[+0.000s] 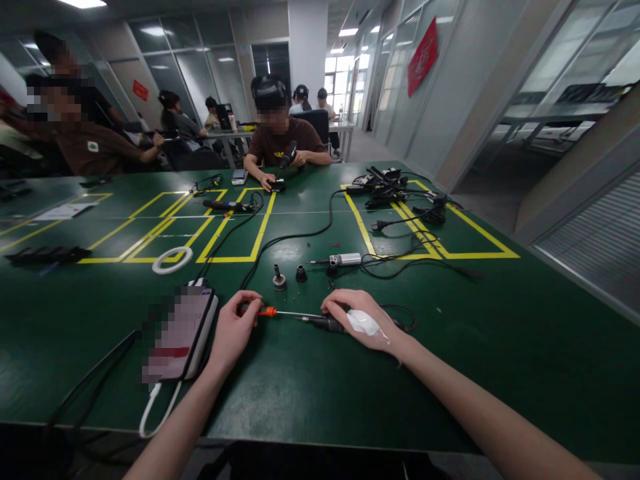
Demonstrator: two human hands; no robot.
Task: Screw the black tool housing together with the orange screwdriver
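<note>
At the near edge of the green counter [280, 407], a white charging cable [145, 423] runs to a flat, pale-sided device with a screen [183, 333]. The left hand [236, 323] has its grip pinching the orange handle of a slim screwdriver with a steel shaft [295, 314]. The right hand [367, 320], bearing a white dressing [361, 323], lies over a black cylindrical tool with a metal tip [327, 324], fingertips near the shaft's end; whether its grip is closed cannot be told. For good control, steady the black body, align the shaft before applying force, and hold fingertips clear of its point.

Just beyond stand a metal-based part with a stem [279, 280] and a black conical collar [301, 274]; guard these against rolling. Farther lie a silver cylindrical tool [349, 259] and, across the counter, tangled black cables [383, 183].
</note>
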